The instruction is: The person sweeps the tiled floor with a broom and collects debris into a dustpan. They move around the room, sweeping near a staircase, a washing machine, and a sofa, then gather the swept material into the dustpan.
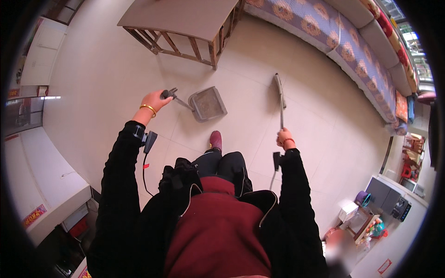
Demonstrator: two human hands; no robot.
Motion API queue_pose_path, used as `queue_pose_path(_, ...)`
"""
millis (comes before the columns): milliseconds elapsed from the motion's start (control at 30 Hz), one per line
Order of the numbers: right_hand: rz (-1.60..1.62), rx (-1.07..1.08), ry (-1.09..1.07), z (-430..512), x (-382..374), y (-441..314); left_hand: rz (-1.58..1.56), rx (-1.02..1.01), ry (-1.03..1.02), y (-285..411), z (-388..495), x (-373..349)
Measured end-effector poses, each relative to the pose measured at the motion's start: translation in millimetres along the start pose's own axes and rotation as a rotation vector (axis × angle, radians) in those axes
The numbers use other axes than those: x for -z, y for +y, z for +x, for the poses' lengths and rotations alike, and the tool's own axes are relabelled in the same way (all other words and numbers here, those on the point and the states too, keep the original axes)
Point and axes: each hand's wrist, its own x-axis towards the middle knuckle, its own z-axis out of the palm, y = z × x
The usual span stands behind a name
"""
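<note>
My left hand (153,106) grips the dark top end of a long-handled dustpan (208,103). The grey pan rests on the floor ahead of my foot, its tray facing up and looking dusty. Out to the right, my right hand (285,138) is closed around the handle of a broom (281,92), whose long narrow head is down by the floor tiles. Its bristles are hard to make out from above. A gap of bare tile lies between broom and pan. One maroon shoe (216,140) shows between the two tools.
A wooden table (180,17) with slatted sides stands ahead. Along the right runs a sofa (333,34) with a patterned cover. A white counter (52,173) is at my left. Lower right, a small shelf (361,227) holds assorted goods beside a blurred patch.
</note>
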Motion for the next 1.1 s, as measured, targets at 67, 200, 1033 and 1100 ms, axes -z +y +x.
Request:
queue_pose_path(67, -0.588, 0.095, -0.009, -12, -39, 26, 0.025, 0.007, -0.016, 3, 3, 0)
queue_pose_path(200, -0.459, 0.013, -0.221, -103, -85, 80, 0.084, -0.032, -0.019, 9, 7, 0)
queue_pose_path(1033, 0.108, -0.127, 0.174, -205, -16, 240, 0.209, -0.44, 0.039, -11, -92, -19)
queue_pose_path(1100, 0.205, -0.168, 0.181, -200, -54, 260, 0.183, -0.471, 0.0, -28, -91, -8)
